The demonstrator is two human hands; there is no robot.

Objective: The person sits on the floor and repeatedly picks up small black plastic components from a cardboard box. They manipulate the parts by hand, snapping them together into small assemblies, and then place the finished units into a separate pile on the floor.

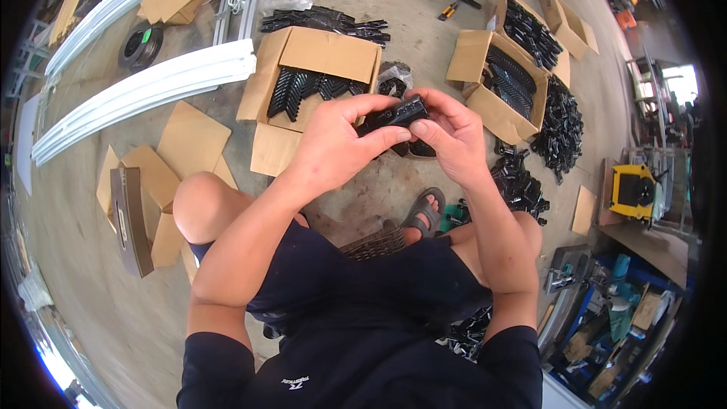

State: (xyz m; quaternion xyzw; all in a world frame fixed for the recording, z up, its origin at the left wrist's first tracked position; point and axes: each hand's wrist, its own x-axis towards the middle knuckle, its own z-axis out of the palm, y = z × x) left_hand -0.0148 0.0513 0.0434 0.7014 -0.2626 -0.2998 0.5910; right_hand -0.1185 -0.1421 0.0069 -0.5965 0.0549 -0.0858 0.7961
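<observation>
Between my two hands, in front of my chest, is a small black glossy part, perhaps a bracket or connector; its exact kind is not clear. My left hand pinches its left end between thumb and fingers. At its right end my right hand grips it the same way, thumb on the near side. Just beyond my left hand stands an open cardboard box holding rows of black angled parts. Partly hidden behind my hands are a clear plastic bag and more black pieces.
Right of me, open cartons hold stacked black parts, with loose black heaps beside them. Long white profiles lie at the left near a black coil. Cardboard pieces and a yellow-handled tool are on the floor. A cluttered shelf stands lower right.
</observation>
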